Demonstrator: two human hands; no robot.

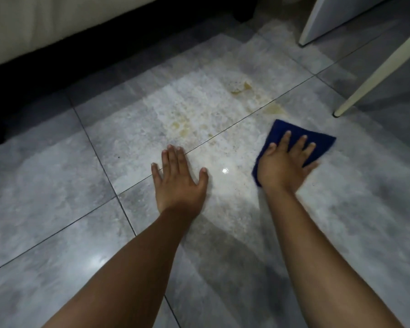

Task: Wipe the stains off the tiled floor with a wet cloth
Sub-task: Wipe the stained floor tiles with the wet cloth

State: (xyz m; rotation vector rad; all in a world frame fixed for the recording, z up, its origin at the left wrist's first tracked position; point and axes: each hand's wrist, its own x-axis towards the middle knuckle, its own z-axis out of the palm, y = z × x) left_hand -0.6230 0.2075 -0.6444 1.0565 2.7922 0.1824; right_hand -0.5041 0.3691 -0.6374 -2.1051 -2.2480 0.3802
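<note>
A folded dark blue cloth (279, 130) lies flat on the grey tiled floor (57, 185), and my right hand (284, 162) presses down on it with fingers spread. My left hand (178, 176) rests flat on the tiles beside it, fingers apart, holding nothing. Yellowish-brown stains show on the tiles ahead of both hands: one patch (239, 86) further away, another (181, 127) just beyond my left fingertips, and a third (273, 110) just above the cloth.
A cream sofa or bed edge (45, 27) with a dark gap beneath runs along the upper left. A slanted cream furniture leg (376, 72) stands on the floor right of the stains, with a white panel (329, 17) behind it.
</note>
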